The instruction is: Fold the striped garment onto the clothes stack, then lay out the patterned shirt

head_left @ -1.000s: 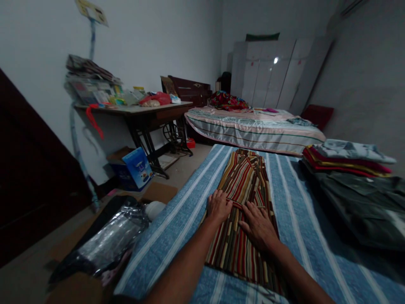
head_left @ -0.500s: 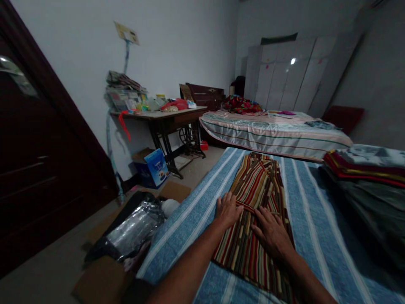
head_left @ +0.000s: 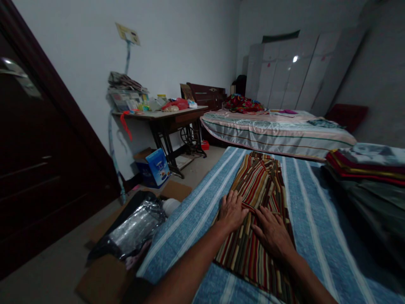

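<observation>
A folded garment [head_left: 243, 245] with red, brown, cream and black stripes lies flat on a blue cloth with white stripes [head_left: 190, 228]. My left hand [head_left: 232, 211] rests palm down on its left side, fingers stretched out. Beside it, my right hand [head_left: 272, 230] lies flat on the middle and right of the garment, fingers extended. A narrow striped band crosses the garment between the two hands. Neither hand grips anything that I can see; the cloth under the palms is hidden.
A stack of folded clothes [head_left: 373, 177] stands at the right. On the left floor sits an open cardboard box [head_left: 101, 278] with a clear plastic package [head_left: 136, 232]. Behind are a sewing-machine table [head_left: 177, 116], a blue carton [head_left: 156, 169] and a bed [head_left: 268, 131].
My left hand has slid slightly to the right over the garment, closer to my right hand. The right hand stays nearly in place. The view has shifted a little.
</observation>
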### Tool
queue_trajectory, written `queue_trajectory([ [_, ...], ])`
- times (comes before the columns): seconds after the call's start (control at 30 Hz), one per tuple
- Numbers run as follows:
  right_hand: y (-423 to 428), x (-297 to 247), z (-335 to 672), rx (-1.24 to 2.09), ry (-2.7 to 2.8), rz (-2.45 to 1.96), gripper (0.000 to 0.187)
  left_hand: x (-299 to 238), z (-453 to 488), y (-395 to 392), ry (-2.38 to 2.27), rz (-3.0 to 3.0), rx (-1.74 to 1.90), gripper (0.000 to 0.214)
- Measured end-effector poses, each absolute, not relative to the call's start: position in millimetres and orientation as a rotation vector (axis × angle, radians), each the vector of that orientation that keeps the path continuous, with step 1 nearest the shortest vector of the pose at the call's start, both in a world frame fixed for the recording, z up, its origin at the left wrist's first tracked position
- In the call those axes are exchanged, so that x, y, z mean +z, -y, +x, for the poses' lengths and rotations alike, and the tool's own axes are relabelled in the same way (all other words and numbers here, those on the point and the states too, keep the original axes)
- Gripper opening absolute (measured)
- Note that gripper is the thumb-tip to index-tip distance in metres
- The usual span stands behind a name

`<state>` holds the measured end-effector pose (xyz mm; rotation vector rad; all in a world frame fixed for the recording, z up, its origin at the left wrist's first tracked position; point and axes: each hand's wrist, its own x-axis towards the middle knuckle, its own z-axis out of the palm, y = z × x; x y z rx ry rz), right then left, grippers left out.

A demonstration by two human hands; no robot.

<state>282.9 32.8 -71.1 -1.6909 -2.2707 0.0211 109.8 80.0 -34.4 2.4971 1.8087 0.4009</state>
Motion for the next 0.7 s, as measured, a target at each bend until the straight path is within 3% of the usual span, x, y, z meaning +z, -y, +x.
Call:
queue_trajectory([
  [0.7,-30,-46,279,0.181,2.252,-1.764,0.058,-23,68,-46,-1.565,2.532,0.251,0.047],
])
